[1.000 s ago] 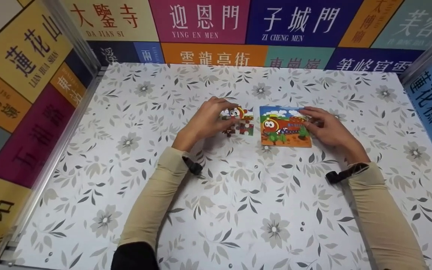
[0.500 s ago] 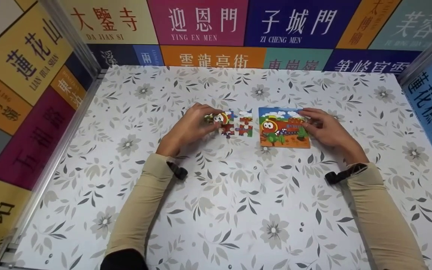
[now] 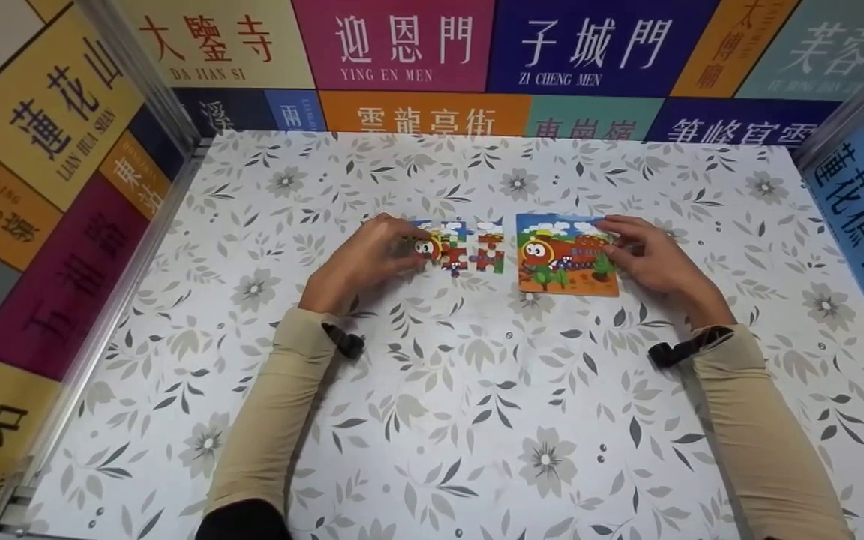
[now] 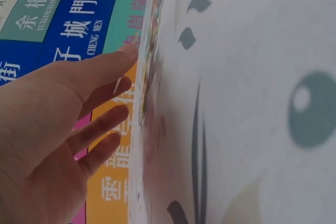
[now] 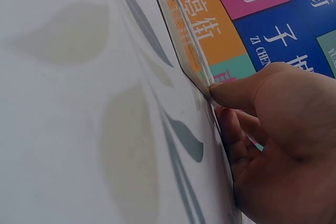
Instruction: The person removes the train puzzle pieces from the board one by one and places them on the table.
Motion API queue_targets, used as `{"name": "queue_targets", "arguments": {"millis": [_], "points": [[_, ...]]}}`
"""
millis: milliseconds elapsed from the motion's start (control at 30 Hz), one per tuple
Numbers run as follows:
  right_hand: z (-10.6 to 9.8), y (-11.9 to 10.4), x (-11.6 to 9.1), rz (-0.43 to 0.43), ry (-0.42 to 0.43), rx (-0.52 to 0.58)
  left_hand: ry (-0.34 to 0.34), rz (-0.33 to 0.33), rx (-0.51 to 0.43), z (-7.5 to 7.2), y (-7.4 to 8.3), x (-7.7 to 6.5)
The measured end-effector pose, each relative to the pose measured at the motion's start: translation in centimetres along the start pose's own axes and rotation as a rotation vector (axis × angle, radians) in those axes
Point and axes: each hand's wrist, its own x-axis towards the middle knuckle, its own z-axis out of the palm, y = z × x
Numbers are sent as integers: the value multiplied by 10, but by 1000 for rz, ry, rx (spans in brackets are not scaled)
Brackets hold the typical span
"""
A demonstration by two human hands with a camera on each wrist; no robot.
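Observation:
My left hand [image 3: 361,262] pinches a puzzle piece [image 3: 424,247] bearing a train's eyes, at the left of a small group of puzzle pieces [image 3: 488,255]. In the left wrist view, the thin edge of a piece shows between the thumb and a finger, close to the table surface. To the right of the group lies a square picture board [image 3: 552,262] showing a red train with a face, clouds and green plants. My right hand [image 3: 661,259] grips that board by its upper right side; the right wrist view has the thumb [image 5: 233,93] at its edge.
A white table [image 3: 432,420] with a grey leaf-and-flower print lies under everything. Colourful panels [image 3: 413,45] with large characters stand along its back and sides. A black wrist camera [image 3: 346,341] is strapped on the left wrist, another [image 3: 676,354] on the right.
My left hand has moved left and slightly toward me with the train-eyes piece, uncovering the other pieces. My right hand stays on the picture board.

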Motion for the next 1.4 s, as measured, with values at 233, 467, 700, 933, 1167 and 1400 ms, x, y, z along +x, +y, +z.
{"name": "queue_targets", "arguments": {"millis": [233,467,700,933,1167,1400], "points": [[0,-2,-1,-4,6,1,-31,-39,-22,-3,-3,-4],[0,-3,0,-2,1,6,-52,0,-2,-1,-7,-2],[0,-3,1,7,-8,1,-67,-10,-24,0,-9,-3],[0,-1,1,-10,-2,0,-62,-21,-49,-1,-10,-5],[1,2,1,-56,7,22,-49,-11,-71,-2,-12,-7],[1,3,0,-40,9,10,-17,-8,-80,-1,-7,-4]]}}
